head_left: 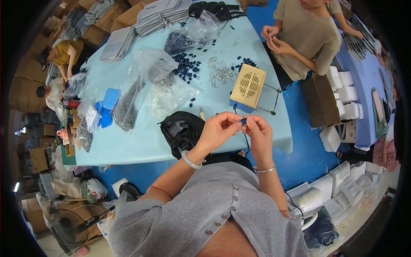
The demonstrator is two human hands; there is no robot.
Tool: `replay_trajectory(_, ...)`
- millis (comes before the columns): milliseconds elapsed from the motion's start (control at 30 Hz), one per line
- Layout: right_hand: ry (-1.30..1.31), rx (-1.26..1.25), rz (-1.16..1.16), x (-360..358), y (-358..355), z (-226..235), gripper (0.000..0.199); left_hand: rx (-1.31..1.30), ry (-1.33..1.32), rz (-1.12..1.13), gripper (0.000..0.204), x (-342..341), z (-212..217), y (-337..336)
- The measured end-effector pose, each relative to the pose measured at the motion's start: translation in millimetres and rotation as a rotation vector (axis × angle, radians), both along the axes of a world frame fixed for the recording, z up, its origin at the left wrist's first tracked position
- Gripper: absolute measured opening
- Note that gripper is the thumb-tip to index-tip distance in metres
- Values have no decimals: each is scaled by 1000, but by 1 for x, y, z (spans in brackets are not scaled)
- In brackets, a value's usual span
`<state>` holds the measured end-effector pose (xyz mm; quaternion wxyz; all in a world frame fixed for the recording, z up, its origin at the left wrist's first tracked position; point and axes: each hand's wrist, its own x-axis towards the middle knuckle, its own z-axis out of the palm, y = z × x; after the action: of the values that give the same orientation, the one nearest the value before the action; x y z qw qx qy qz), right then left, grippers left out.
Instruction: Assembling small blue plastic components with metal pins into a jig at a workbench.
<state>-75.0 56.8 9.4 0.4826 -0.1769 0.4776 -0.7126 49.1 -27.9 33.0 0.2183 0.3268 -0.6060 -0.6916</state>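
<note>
Small dark-blue piece [243,122] held between a person's two hands, over the near part of the pale-blue table [124,147]; thumb and forefinger of the left hand [219,132] and of the right hand [260,139] are pinched together on it. From where I stand, so slight a purchase could let it slip, and against the black bag [182,133] near the left hand it might be easily lost.

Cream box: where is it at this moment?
In the head view, the cream box sits right of centre on the blue table, just beyond the right hand, with loose metal rings to its left.
</note>
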Motion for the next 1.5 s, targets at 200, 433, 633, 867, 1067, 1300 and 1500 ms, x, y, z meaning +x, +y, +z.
replay_trajectory(200, -70, 4, 60, -1, 0, 2, 20, 105, 59, 23, 14, 3, -2, -3)
replay_trajectory(433, -3, -35, 76, -5, 1, 4, 19, 91, 68, 43, 15, 2, 3, -4)
replay_trajectory(633, -29, -28, 65, -6, -1, 1, 16, 90, 68, 54, 17, 1, 3, -3)
replay_trajectory(867, -22, -25, 38, -5, -2, 4, 12, 63, 95, 51, 18, 0, 3, 0)
replay_trajectory(1067, 206, 34, -1, -2, 0, 11, 10, 112, 82, 47, 15, -1, 2, -1)
replay_trajectory(1300, 330, 8, -57, 4, -1, 19, 13, 73, 88, 63, 11, -1, 1, -2)
replay_trajectory(1500, 327, -23, -90, 6, -1, 20, 17, 44, 89, 67, 10, -1, 1, -1)
